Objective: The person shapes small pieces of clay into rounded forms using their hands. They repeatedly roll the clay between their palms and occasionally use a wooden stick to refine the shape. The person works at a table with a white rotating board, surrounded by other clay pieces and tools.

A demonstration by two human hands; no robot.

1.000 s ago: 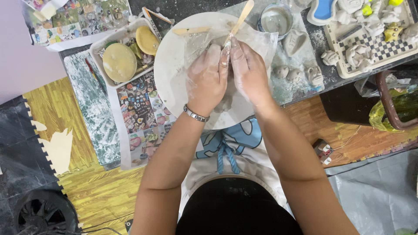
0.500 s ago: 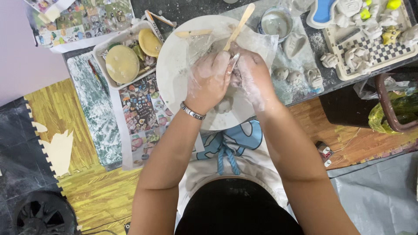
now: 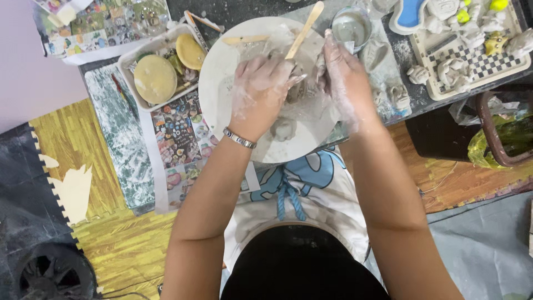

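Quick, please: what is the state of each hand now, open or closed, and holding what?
Left hand: curled over a grey clay lump on the round board; grip cannot be told.
Right hand: open, fingers extended, touching the clay.

Left hand point(image 3: 260, 94) and right hand point(image 3: 344, 78) crowd the round board point(image 3: 222, 83). Wooden stick point(image 3: 302, 30) juts up between them. Metal cup point(image 3: 351, 26) blocks just beyond the right fingertips; tray of sponges point(image 3: 158, 69) (leftward) hems the left. Bare board shows near the wrists.

Both clay-dusted hands meet over a round white board point(image 3: 222, 105): the left hand point(image 3: 261, 89) pinches grey clay point(image 3: 300, 89), the right hand point(image 3: 344, 78) touching it; a wooden stick point(image 3: 304, 30) lies just beyond the grip.
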